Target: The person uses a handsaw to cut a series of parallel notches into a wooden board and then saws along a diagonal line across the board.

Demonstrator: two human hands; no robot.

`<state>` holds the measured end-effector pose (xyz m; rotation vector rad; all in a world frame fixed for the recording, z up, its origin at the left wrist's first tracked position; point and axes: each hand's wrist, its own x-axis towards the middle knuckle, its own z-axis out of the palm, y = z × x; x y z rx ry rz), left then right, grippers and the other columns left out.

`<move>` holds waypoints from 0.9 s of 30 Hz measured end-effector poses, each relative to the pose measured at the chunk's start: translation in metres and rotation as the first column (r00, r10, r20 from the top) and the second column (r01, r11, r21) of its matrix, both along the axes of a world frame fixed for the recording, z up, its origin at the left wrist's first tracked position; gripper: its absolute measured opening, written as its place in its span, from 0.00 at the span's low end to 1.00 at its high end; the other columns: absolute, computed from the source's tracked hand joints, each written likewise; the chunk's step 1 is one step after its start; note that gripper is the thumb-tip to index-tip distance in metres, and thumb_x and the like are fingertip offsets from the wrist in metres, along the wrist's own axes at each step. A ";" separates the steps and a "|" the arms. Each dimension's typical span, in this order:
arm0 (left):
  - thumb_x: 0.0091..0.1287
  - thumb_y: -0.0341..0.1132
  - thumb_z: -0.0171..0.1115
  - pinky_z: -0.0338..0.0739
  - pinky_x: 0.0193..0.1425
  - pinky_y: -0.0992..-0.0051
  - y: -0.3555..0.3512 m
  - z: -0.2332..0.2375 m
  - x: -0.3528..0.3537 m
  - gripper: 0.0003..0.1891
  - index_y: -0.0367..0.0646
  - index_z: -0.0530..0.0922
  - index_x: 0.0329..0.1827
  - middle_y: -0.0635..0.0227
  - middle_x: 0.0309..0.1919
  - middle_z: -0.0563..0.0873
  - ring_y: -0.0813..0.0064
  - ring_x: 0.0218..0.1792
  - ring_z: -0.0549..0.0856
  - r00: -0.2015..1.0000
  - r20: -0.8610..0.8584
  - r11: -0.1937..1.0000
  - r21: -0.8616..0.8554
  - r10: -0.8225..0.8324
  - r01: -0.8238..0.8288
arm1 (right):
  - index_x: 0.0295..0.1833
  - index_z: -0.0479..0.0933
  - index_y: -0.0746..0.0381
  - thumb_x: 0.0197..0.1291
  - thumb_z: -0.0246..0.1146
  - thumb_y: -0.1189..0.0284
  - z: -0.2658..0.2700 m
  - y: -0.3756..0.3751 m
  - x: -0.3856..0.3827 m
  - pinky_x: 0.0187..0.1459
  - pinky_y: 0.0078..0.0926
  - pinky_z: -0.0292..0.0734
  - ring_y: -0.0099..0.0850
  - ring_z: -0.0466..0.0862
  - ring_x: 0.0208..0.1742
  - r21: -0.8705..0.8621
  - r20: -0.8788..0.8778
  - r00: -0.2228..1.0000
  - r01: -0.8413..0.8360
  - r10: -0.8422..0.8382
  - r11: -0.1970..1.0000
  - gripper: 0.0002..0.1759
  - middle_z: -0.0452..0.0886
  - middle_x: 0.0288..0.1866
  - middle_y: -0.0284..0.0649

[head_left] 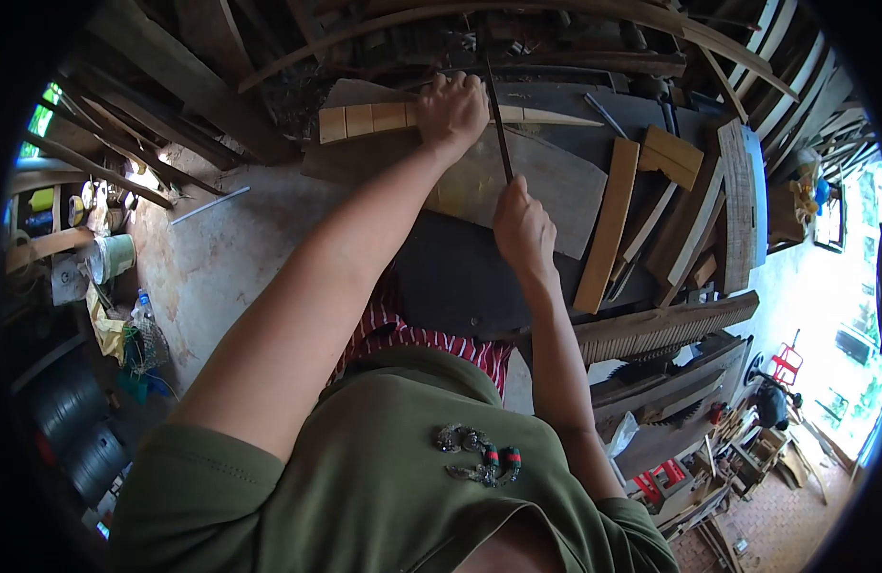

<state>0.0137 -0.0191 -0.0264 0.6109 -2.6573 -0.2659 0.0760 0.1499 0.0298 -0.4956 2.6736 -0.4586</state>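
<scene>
A long pale wooden strip (369,118), tapering to a point on the right and crossed by several evenly spaced lines, lies on a flat board (517,172) on the dark workbench. My left hand (452,113) is closed over the strip's middle, fingers curled across its far edge. Just right of it, a narrow dark saw (500,124) crosses the strip, its long thin blade pointing away from me. My right hand (525,227) is wrapped around the near end of the saw, hiding its handle.
Right of the board lie a long wooden plank (608,225), a short wood block (671,158) and a pen-like stick (605,115). A curved wooden piece (517,8) arches across the back. A toothed wooden piece (665,328) is near my right arm. Drums (69,401) stand at lower left.
</scene>
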 end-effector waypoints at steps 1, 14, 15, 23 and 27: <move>0.70 0.42 0.53 0.77 0.51 0.60 -0.001 -0.001 0.000 0.13 0.46 0.82 0.35 0.65 0.39 0.87 0.61 0.46 0.84 1.000 -0.002 1.000 -0.009 -0.010 0.010 | 0.45 0.68 0.63 0.68 0.48 0.69 -0.002 -0.007 -0.007 0.43 0.56 0.78 0.58 0.85 0.39 -0.016 -0.021 1.000 -0.009 0.008 1.000 0.09 0.84 0.35 0.59; 0.70 0.43 0.54 0.79 0.49 0.59 -0.001 -0.001 0.003 0.12 0.47 0.81 0.35 0.67 0.38 0.86 0.62 0.47 0.84 1.000 -0.001 1.000 -0.013 0.011 -0.011 | 0.46 0.68 0.62 0.65 0.50 0.70 -0.003 -0.017 -0.018 0.44 0.55 0.78 0.60 0.85 0.41 -0.023 -0.010 0.999 -0.032 0.032 0.999 0.08 0.84 0.35 0.59; 0.70 0.43 0.55 0.79 0.49 0.59 -0.001 0.000 0.001 0.12 0.47 0.81 0.35 0.67 0.38 0.86 0.62 0.47 0.84 1.000 -0.019 1.000 -0.020 0.006 -0.006 | 0.46 0.68 0.62 0.65 0.50 0.70 -0.005 -0.023 -0.029 0.44 0.56 0.78 0.60 0.85 0.41 -0.023 -0.038 0.999 -0.038 0.037 0.999 0.08 0.84 0.35 0.59; 0.70 0.42 0.55 0.80 0.48 0.59 -0.002 -0.001 0.001 0.11 0.47 0.81 0.35 0.68 0.38 0.86 0.61 0.46 0.84 1.000 -0.026 1.000 -0.021 -0.001 0.001 | 0.46 0.67 0.62 0.66 0.49 0.69 -0.008 -0.017 -0.020 0.45 0.59 0.77 0.60 0.84 0.41 -0.039 -0.056 0.998 -0.031 0.029 0.999 0.09 0.84 0.36 0.60; 0.70 0.42 0.55 0.80 0.47 0.59 -0.001 -0.001 0.001 0.11 0.47 0.81 0.35 0.68 0.37 0.86 0.61 0.45 0.85 0.999 -0.044 1.000 -0.028 -0.016 0.014 | 0.46 0.67 0.62 0.66 0.47 0.70 -0.004 -0.017 -0.021 0.46 0.58 0.77 0.61 0.84 0.42 -0.015 -0.014 0.999 -0.030 0.030 0.999 0.09 0.84 0.36 0.61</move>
